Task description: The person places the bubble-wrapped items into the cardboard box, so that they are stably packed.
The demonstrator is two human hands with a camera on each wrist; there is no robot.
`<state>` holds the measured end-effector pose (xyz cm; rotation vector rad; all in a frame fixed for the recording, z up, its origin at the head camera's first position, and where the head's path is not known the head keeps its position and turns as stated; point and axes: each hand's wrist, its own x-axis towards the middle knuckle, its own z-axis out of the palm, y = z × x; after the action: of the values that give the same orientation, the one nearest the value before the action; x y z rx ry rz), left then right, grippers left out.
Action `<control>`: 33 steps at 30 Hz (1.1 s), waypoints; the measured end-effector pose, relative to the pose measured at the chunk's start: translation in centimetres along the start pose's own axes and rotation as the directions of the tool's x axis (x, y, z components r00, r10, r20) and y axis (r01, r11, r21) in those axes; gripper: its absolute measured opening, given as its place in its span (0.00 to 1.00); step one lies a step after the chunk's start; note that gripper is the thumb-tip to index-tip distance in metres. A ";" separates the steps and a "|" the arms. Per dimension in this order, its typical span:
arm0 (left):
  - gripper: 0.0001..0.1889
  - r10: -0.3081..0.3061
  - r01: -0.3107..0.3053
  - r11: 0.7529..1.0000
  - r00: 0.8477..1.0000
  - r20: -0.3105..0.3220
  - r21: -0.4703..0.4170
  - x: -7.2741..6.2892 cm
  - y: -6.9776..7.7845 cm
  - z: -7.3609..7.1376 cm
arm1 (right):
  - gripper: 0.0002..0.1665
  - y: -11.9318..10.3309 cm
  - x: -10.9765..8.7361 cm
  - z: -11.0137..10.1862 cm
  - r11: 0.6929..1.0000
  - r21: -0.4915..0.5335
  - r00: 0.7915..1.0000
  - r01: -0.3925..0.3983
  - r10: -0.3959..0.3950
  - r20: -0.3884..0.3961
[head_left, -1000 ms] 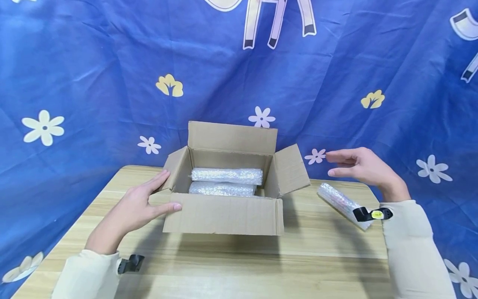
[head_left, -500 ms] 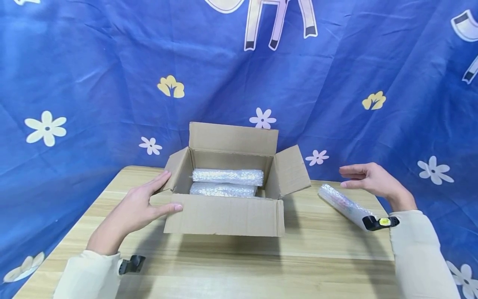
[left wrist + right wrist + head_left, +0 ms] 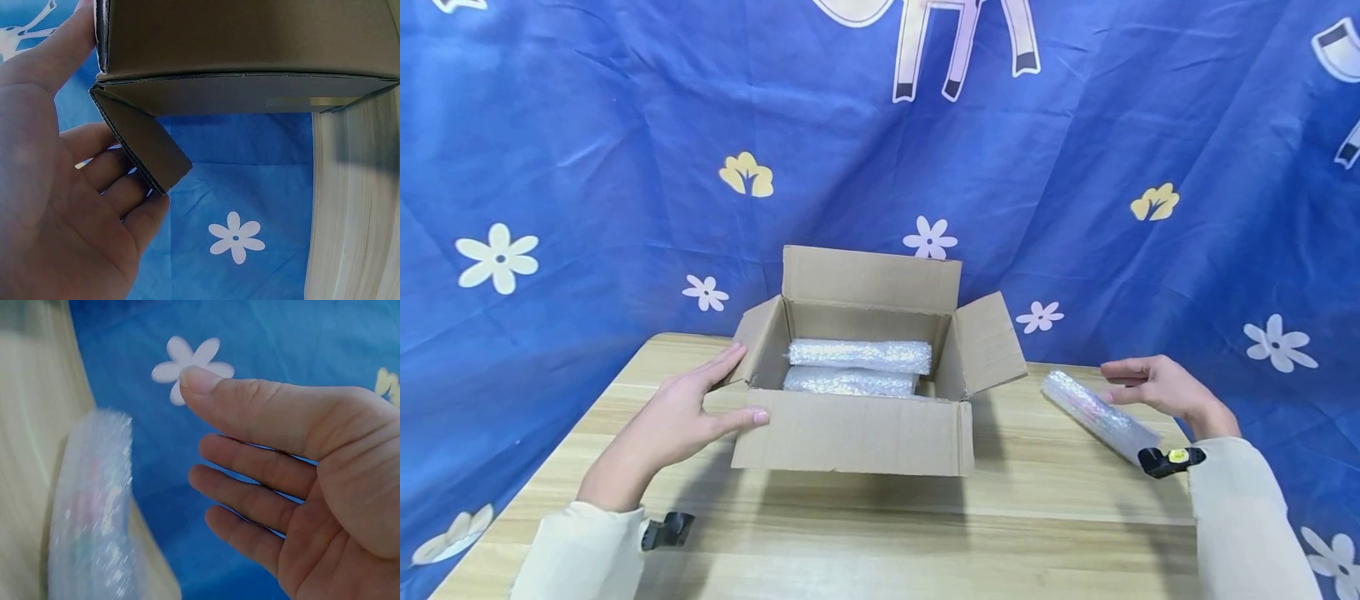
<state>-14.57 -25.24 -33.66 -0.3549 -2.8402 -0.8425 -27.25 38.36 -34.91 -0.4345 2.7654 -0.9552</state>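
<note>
An open cardboard box [image 3: 850,433] stands on the table with its flaps spread. Two bubble-wrapped bundles lie inside it, a rear one [image 3: 861,356] and a front one [image 3: 850,382]. At its left corner my left hand [image 3: 673,421] holds the box, thumb on the front flap and fingers against the side flap [image 3: 147,140]. Another bubble-wrapped bundle [image 3: 1097,417], with faint red and green showing through, lies slanted on the table to the right. My right hand [image 3: 1168,390] hovers by it, thumb and fingers [image 3: 250,453] spread apart, holding nothing.
The light wooden table [image 3: 865,550] reaches back to a blue curtain [image 3: 850,167] printed with flowers and animal legs. The box's right flap [image 3: 991,343] sticks out towards the loose bundle. A black wrist camera sits on each sleeve.
My right hand has come down and moved to the right, closer to the loose bundle. My left hand keeps its place on the box. The view has shifted slightly.
</note>
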 end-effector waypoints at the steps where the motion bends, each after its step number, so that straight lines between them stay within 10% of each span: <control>1: 0.54 0.000 0.000 1.000 1.000 -0.001 0.000 0.0 0.0 0.0 | 0.41 0.4 0.0 0.1 1.000 0.000 1.000 -0.003 0.003 0.005; 33: 0.53 0.000 0.000 1.000 1.000 -0.014 -0.015 -0.3 0.2 -0.1 | 0.43 7.2 -0.6 4.9 0.988 0.043 0.984 -0.149 0.153 -0.091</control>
<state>-14.24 -25.16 -33.52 -0.3496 -2.8228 -0.8626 -26.90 41.23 -43.16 -0.1749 2.8109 -1.0108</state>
